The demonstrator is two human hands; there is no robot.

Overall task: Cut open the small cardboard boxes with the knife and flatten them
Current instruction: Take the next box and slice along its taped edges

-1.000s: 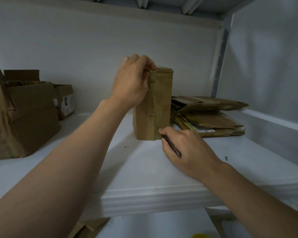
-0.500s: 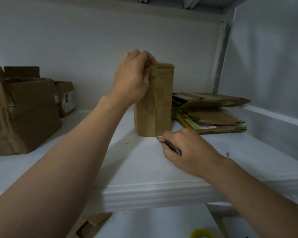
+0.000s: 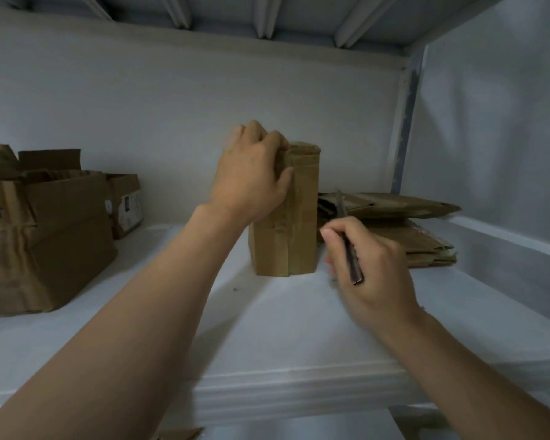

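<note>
Box: small upright brown cardboard box (image 3: 294,217) with a taped seam stood on the white shelf (image 3: 283,338), mid-shelf, near the back wall.
Left hand (image 3: 251,182): fingers curled over the box's top left corner, palm flat against its left face, gripping it.
Right hand (image 3: 370,268): closed around a slim dark-handled knife (image 3: 346,236), blade tip up, just right of the box; contact unclear.
Right of box: stack of flattened brown cardboard (image 3: 394,227).
Left side: open brown cartons (image 3: 45,230).
</note>
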